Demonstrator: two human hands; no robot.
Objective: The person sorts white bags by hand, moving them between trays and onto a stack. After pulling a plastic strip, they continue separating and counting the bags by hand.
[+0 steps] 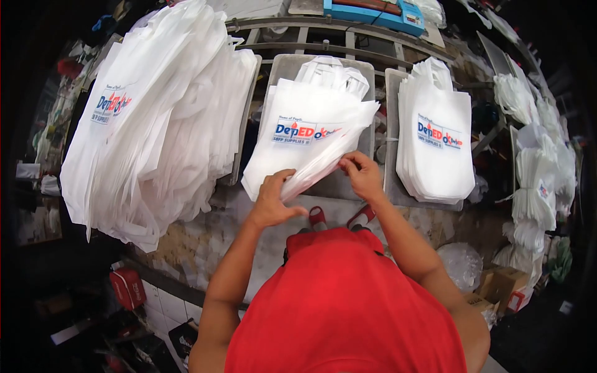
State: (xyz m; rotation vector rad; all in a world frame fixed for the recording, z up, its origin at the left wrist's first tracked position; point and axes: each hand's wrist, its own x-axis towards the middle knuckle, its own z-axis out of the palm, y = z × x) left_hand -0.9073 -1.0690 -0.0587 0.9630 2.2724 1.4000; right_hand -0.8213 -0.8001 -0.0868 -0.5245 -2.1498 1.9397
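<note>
A stack of white non-woven tote bags (311,118) printed "DepED" lies on a grey tray (281,68) straight ahead. My left hand (272,200) pinches the near left corner of the stack's lower edge. My right hand (360,174) grips the same edge a little to the right, fingers curled on the fabric. The top bags fan out between both hands. My red shirt (348,304) fills the bottom of the view.
A tall heap of the same bags (155,118) lies at left. A neat pile of printed bags (435,137) rests on a second tray at right. Bundled white bags (535,168) hang far right. Cardboard boxes (497,286) sit low right, a blue machine (373,12) at the top.
</note>
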